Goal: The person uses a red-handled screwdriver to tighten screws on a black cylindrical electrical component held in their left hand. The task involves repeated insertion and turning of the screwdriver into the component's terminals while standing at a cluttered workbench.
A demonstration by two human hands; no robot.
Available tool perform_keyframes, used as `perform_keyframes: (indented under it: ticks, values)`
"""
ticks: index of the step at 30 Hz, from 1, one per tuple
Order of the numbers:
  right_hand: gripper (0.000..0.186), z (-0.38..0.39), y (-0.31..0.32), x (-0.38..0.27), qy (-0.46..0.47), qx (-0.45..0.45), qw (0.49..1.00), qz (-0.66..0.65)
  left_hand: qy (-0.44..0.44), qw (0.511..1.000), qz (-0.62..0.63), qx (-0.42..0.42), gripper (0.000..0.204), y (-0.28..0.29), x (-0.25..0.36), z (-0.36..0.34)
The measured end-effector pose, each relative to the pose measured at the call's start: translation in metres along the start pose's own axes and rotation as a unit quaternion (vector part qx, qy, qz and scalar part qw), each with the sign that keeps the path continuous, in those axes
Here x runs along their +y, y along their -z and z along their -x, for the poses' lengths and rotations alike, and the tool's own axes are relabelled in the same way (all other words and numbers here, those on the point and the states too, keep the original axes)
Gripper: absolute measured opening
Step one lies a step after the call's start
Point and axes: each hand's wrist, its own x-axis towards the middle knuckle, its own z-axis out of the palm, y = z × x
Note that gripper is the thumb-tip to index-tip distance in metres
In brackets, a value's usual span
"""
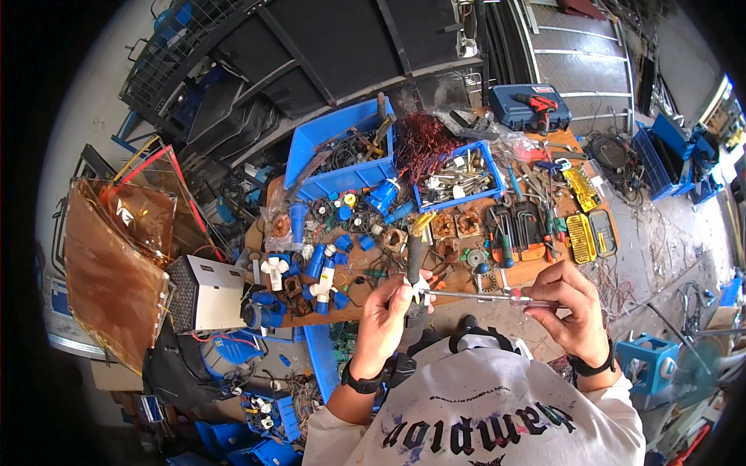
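My left hand (387, 311) is closed around a dark cylindrical piece (414, 248) with a pale fitting at my thumb and something yellow (421, 224) at its upper end; whether that is loose wires or another part, I cannot tell. My right hand (567, 309) grips the handle of a long screwdriver (493, 297), its thin metal shaft reaching level to the pale fitting in my left hand. Just beyond both hands lie blue and white plastic connectors (323, 279), rusty square parts (467, 223), hand tools (527, 229) and a small yellow bit case (580, 238).
The cluttered wooden bench (524, 272) holds blue bins (326, 178), tangled red wire (423, 144) and a drill (541, 109) on a blue case (517, 97). Brown sheets (109, 272) and a grey box (206, 295) stand left; a blue stool (645, 361) stands at lower right.
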Motion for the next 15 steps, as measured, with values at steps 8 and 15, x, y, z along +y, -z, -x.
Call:
perform_keyframes:
  ticks: [8,15]
  values:
    - [0.027,-0.003,-0.004,-0.009,-0.097,-0.026,0.994,-0.049,-0.011,1.0,0.008,-0.006,0.038,0.002,-0.002,0.002]
    - [0.03,0.0,0.001,-0.007,-0.134,-0.114,0.984,-0.039,-0.001,1.0,0.02,0.009,0.035,0.004,-0.005,0.006]
